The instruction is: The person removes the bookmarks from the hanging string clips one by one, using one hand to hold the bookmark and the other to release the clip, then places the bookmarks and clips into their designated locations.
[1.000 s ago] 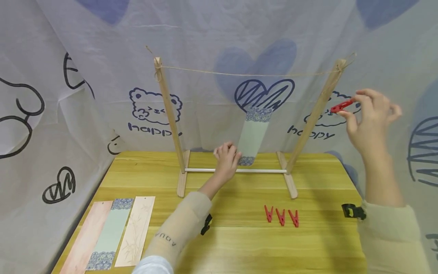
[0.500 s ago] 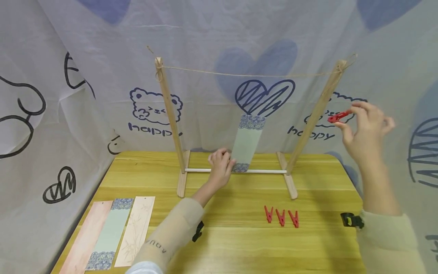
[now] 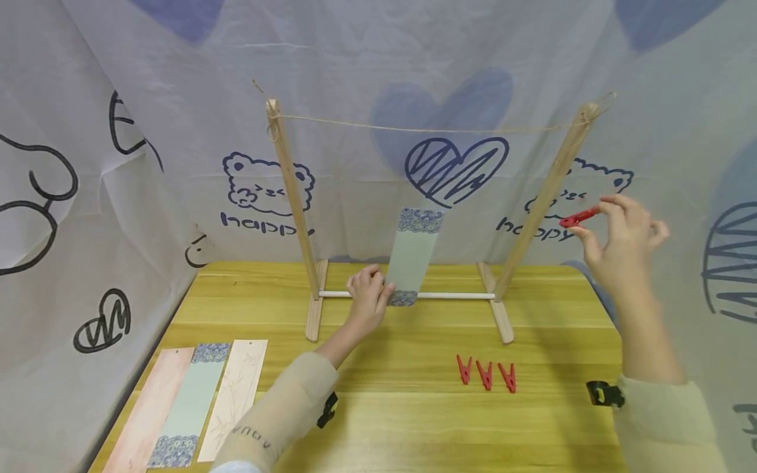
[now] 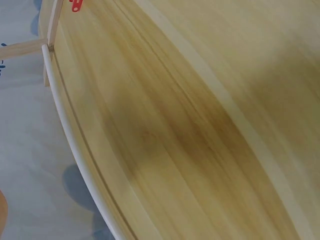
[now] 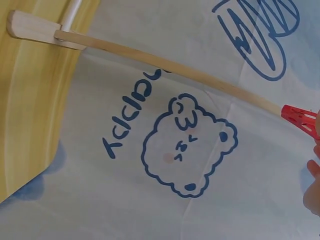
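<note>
My left hand (image 3: 368, 299) pinches the lower left edge of a pale green bookmark (image 3: 412, 257) with blue patterned ends, held upright in front of the rack's white crossbar (image 3: 455, 295). Higher up on the right, my right hand (image 3: 621, 243) holds a red clothespin (image 3: 578, 217) between thumb and fingers. The same clothespin (image 5: 300, 117) shows at the right edge of the right wrist view, its nose pointing left. Above the bookmark a thin string (image 3: 378, 126) runs between two wooden posts (image 3: 294, 197). The left wrist view shows mostly tabletop, and the bookmark is outside it.
Three more red clothespins (image 3: 486, 375) lie in a row on the wooden table (image 3: 414, 427). At the left lie a pink bookmark (image 3: 150, 407), another green one (image 3: 192, 397) and a cream one (image 3: 233, 401). A printed cloth (image 3: 355, 59) hangs behind the rack.
My left hand has moved left and down toward me with the green bookmark. My right hand has lowered and shifted slightly left, still holding the clothespin.
</note>
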`<action>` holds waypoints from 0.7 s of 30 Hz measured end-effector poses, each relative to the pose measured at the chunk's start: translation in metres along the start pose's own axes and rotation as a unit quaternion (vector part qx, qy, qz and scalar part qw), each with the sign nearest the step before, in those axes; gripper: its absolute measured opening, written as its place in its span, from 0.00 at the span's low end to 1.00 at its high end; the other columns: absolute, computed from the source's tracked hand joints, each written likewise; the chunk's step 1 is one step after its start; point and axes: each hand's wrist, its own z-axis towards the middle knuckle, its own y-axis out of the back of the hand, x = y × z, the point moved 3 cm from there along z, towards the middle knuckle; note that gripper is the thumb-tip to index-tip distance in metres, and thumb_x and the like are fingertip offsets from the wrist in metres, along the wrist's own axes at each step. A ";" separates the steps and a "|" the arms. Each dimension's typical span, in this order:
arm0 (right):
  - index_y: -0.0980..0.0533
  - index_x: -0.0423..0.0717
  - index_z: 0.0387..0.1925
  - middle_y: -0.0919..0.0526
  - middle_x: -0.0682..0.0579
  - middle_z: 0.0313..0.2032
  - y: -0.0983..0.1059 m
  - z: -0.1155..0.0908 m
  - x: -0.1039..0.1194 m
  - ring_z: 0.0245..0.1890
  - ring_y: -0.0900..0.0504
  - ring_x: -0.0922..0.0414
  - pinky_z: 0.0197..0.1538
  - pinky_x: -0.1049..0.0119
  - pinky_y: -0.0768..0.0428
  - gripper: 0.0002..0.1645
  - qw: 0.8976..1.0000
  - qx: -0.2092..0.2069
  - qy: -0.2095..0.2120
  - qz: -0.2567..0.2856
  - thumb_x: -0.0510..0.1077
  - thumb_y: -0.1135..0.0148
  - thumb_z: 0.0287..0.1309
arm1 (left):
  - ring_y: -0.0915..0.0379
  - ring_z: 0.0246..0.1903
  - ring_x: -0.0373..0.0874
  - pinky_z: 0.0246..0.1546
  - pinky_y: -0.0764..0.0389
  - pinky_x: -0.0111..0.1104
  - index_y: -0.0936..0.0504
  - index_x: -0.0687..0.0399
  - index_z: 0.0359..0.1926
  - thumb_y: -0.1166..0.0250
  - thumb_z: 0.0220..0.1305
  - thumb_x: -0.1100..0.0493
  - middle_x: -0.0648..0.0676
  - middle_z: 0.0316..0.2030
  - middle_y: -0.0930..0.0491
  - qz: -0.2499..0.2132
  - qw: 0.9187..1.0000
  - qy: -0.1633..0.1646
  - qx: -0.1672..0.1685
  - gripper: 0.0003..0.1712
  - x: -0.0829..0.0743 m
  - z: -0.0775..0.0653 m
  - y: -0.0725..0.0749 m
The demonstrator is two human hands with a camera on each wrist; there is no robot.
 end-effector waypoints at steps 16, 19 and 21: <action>0.29 0.32 0.44 0.33 0.38 0.56 -0.015 -0.027 -0.012 0.58 0.40 0.40 0.58 0.41 0.58 0.27 0.998 0.053 -0.038 -0.009 0.52 0.37 0.54 | 0.45 0.45 0.61 0.47 0.54 0.57 0.36 0.60 0.30 0.65 0.69 0.44 0.65 0.45 0.39 0.000 1.000 -0.008 -0.009 0.25 0.013 -0.026 0.016; 0.29 0.33 0.43 0.33 0.38 0.56 -0.018 -0.031 -0.014 0.58 0.39 0.40 0.58 0.41 0.57 0.26 0.998 0.055 -0.040 -0.009 0.51 0.36 0.53 | 0.45 0.45 0.61 0.47 0.55 0.57 0.37 0.60 0.29 0.65 0.70 0.44 0.65 0.45 0.40 -0.005 1.000 -0.007 -0.005 0.25 0.014 -0.031 0.019; 0.29 0.33 0.41 0.32 0.38 0.55 -0.020 -0.034 -0.015 0.57 0.39 0.40 0.57 0.40 0.56 0.26 0.998 0.055 -0.041 -0.007 0.51 0.36 0.52 | 0.45 0.44 0.60 0.46 0.55 0.57 0.37 0.60 0.29 0.65 0.70 0.45 0.65 0.45 0.40 -0.006 1.000 -0.007 -0.002 0.24 0.014 -0.034 0.021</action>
